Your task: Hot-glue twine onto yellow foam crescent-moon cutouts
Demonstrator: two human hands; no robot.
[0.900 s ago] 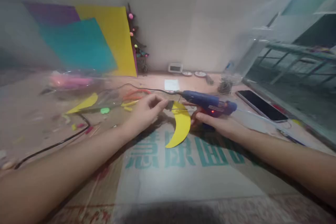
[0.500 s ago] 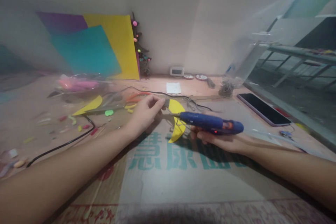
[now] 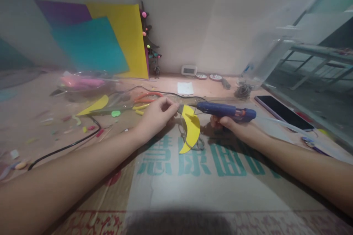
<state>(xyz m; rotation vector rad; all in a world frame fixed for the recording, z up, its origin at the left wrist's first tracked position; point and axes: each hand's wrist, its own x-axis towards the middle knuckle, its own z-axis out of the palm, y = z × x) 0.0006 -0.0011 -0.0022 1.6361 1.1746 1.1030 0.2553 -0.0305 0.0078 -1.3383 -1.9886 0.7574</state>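
My left hand (image 3: 160, 115) is closed, thumb and fingers pinching the dark grey upper end of a yellow crescent-shaped piece (image 3: 193, 128), which looks like thin foam or card. Grey string (image 3: 200, 144) loops behind and beside the crescent. A blue hot glue gun (image 3: 217, 109) is gripped in my right hand (image 3: 233, 124), its nozzle pointing left just over the crescent's top. Whether the nozzle touches the piece I cannot tell. Part of my right hand's fingers are hidden under the gun.
Orange-handled pliers (image 3: 149, 97) and another yellow cutout (image 3: 95, 106) lie beyond my left arm, among scattered scraps. A black cable (image 3: 68, 149) crosses the left side. A phone (image 3: 284, 112) lies at right. Coloured sheets (image 3: 91, 47) lean on the wall behind.
The glue gun has moved up, its nozzle going from the crescent's middle to its top end. More of the crescent's face now shows. My left hand keeps its pinch.
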